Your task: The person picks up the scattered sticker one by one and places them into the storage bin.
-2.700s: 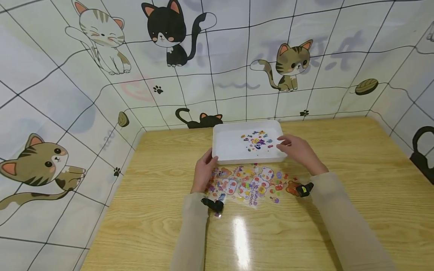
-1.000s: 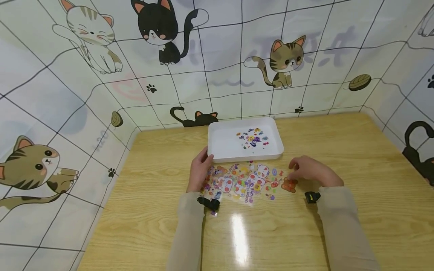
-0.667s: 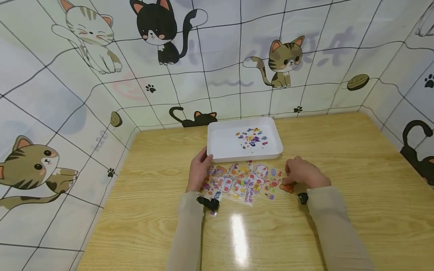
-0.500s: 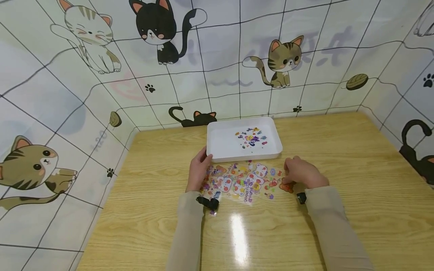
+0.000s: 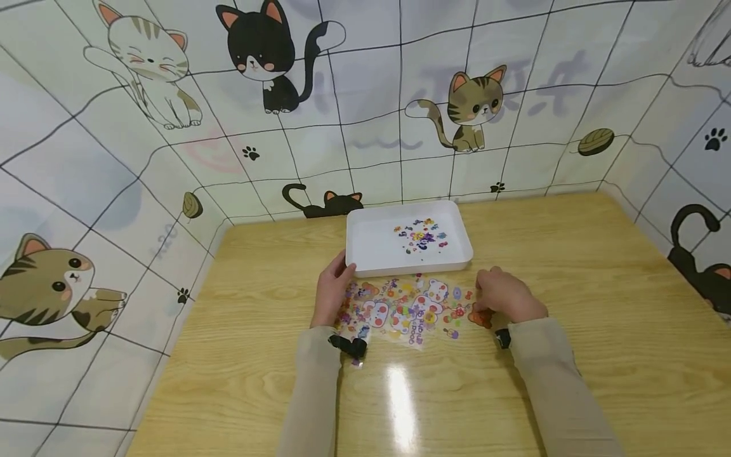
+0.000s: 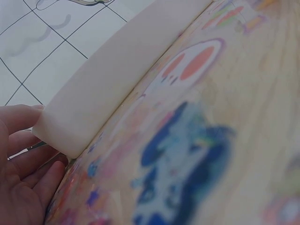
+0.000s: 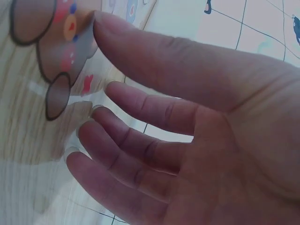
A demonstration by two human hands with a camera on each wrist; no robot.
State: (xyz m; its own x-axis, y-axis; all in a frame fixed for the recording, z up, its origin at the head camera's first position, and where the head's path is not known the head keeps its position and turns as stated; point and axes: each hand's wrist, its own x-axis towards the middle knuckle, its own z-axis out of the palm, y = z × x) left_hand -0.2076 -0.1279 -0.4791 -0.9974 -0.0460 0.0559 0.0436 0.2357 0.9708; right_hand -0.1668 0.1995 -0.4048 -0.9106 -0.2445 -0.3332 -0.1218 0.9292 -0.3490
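A white tray (image 5: 411,270) holds a scatter of small colourful pieces (image 5: 421,236). My left hand (image 5: 331,291) grips its near left corner, thumb at the front and fingers along the side; the left wrist view shows these fingers against the tray wall (image 6: 103,79). In front of the tray lie clear sheets (image 5: 379,313) printed with cartoon stickers. My right hand (image 5: 505,295) is at their right end, over a brown bear sticker (image 5: 481,317). In the right wrist view the thumb tip meets the bear sticker (image 7: 56,56), while the other fingers are bent slightly, apart from the thumb.
The wooden table (image 5: 257,381) runs up to walls covered in cat-patterned sheeting (image 5: 377,127). A narrow clear strip (image 5: 356,363) pokes out under the left wrist. Black wrist cameras (image 5: 349,346) sit at the cuffs.
My right hand has left the tray's right edge and come down to the bear sticker at the sheets' right end. My left hand has stayed at the tray corner.
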